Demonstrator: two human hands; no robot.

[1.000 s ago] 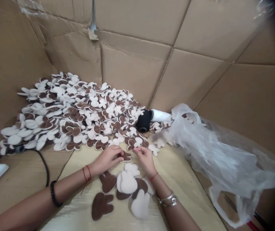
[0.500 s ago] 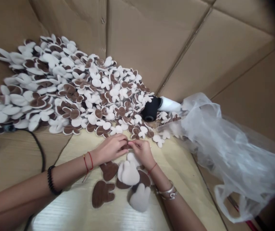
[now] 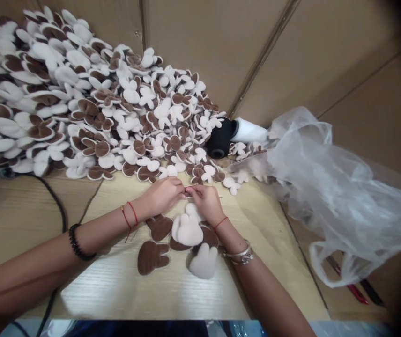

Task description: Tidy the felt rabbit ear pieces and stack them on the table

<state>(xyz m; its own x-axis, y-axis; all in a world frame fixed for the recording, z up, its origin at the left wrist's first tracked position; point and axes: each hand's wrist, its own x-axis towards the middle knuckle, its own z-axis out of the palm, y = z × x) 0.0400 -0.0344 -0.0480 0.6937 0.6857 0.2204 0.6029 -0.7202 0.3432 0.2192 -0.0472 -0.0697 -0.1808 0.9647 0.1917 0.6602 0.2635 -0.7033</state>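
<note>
My left hand (image 3: 165, 195) and my right hand (image 3: 205, 201) meet fingertip to fingertip above the board. Both are closed in a pinch, and the fingers mostly hide whatever small thing lies between them. A thin dark sliver sticks out on the right side of my right hand. Just below the hands lie rabbit-head felt pieces: a stack of white ones (image 3: 188, 229), a single white one (image 3: 204, 262), and brown ones, one at the lower left (image 3: 152, 257) and another (image 3: 160, 227) beside my left wrist.
Behind my hands rises a large heap of white and brown rabbit-shaped pieces (image 3: 126, 121). A black spool (image 3: 219, 139) and a white spool (image 3: 249, 130) lie at its right end. Further right are a clear plastic bag (image 3: 337, 173) and a red-handled tool (image 3: 357, 294). A black cable (image 3: 60, 206) crosses at left.
The view has tilted down, so everything sits higher in the picture and the table's near edge shows. My hands stay pinched together, their fingertips slightly closer.
</note>
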